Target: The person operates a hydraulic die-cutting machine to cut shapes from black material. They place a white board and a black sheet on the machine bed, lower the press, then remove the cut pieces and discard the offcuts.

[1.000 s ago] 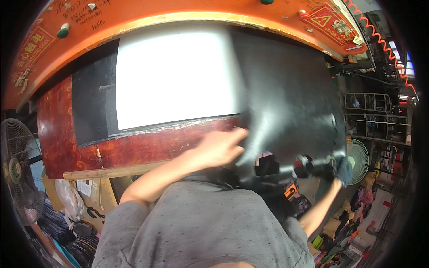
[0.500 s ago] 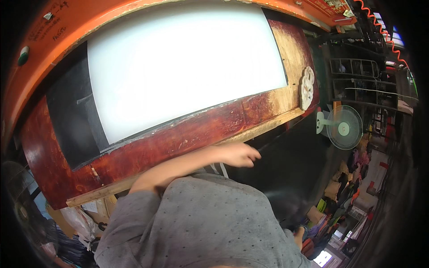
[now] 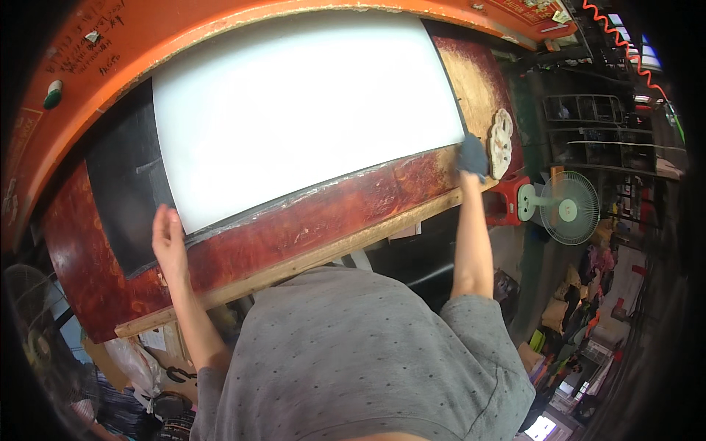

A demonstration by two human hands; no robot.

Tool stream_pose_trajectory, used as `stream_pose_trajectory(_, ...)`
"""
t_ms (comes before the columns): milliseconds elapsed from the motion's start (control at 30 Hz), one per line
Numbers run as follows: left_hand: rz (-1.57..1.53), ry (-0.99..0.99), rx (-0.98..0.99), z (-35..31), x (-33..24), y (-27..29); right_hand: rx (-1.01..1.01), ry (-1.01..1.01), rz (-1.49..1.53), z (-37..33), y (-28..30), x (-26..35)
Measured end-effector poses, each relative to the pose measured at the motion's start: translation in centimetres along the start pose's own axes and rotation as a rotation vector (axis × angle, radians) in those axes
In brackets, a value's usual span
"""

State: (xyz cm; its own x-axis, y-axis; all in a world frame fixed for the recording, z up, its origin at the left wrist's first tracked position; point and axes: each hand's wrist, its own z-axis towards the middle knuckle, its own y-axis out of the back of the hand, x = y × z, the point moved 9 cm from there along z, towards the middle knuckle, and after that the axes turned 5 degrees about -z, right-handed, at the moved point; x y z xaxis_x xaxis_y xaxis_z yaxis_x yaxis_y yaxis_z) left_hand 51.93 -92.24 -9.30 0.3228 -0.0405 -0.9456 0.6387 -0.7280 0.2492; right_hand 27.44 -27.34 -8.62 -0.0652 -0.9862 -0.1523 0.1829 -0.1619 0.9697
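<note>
Left hand (image 3: 170, 246), fingers slightly parted, beside white sheet (image 3: 309, 110); gloved right hand (image 3: 472, 156), grip unclear.

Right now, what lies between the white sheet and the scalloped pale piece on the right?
The head view shows a worn patch of tabletop between the white sheet and scalloped pale piece, the gloved right hand at its near end.

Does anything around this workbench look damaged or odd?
Yes. The red-brown tabletop is worn to pale, bare-looking wood at its right end, beside the white sheet. Also odd: the right hand wears a dark glove, while the left hand is bare.
</note>
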Motion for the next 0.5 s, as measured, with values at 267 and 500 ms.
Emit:
stream_pose_trajectory(267,0.242,0.133,0.077,0.7,1.7,-1.7,0.369,-0.281,0.199,4.2,-1.6,-0.8)
stream_pose_trajectory(500,0.593,-0.003,-0.013,0.3,0.7,-1.9,0.128,-0.261,0.593,12.9,-3.8,-1.4)
